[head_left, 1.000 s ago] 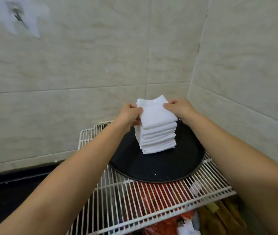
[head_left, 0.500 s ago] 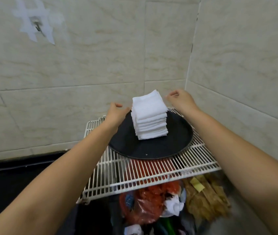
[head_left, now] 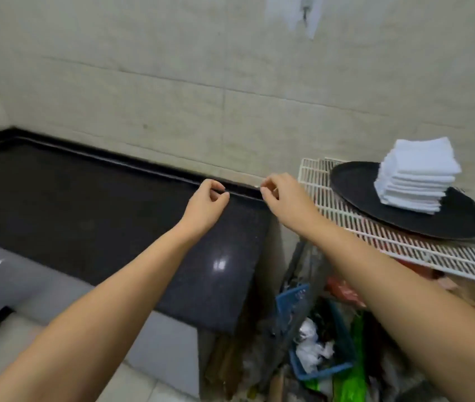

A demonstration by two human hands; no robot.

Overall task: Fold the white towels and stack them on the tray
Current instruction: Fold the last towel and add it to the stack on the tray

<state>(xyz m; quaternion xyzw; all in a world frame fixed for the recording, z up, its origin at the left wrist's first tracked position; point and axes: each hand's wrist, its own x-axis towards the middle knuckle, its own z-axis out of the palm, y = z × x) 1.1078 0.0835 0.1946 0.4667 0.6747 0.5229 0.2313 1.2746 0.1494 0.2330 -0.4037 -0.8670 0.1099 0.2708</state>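
Since half a second ago your view has swung left and both hands have come off the stack: the folded white towels (head_left: 416, 177) that sat dead ahead between your palms now sit out at 2 o'clock, and the dark countertop (head_left: 100, 213) fills the middle and the 9 o'clock side. From the head camera, your left hand (head_left: 206, 206) hangs over the far edge of that countertop near centre, fingers loosely curled in toward the thumb and holding nothing. Your right hand (head_left: 284, 195) is just beside it toward 3 o'clock, also loosely curled with fingertips near the thumb, and it too holds nothing; the two hands are close together but apart. Neither touches a towel. The towels stand as a neat, squared pile, roughly eight or so layers, though blur makes an exact count uncertain. They rest on the far right part of the round black tray (head_left: 375, 195), which lies on the white wire rack (head_left: 404, 250) at 3 o'clock, its near rim overhanging the wires a little. Under the rack, toward 5 o'clock, is a blue basket (head_left: 326, 369) among crumpled white paper, green wrapping and a red bag. Beige tiled wall (head_left: 172, 82) backs the counter, with a hook (head_left: 304, 13) up at 1 o'clock.
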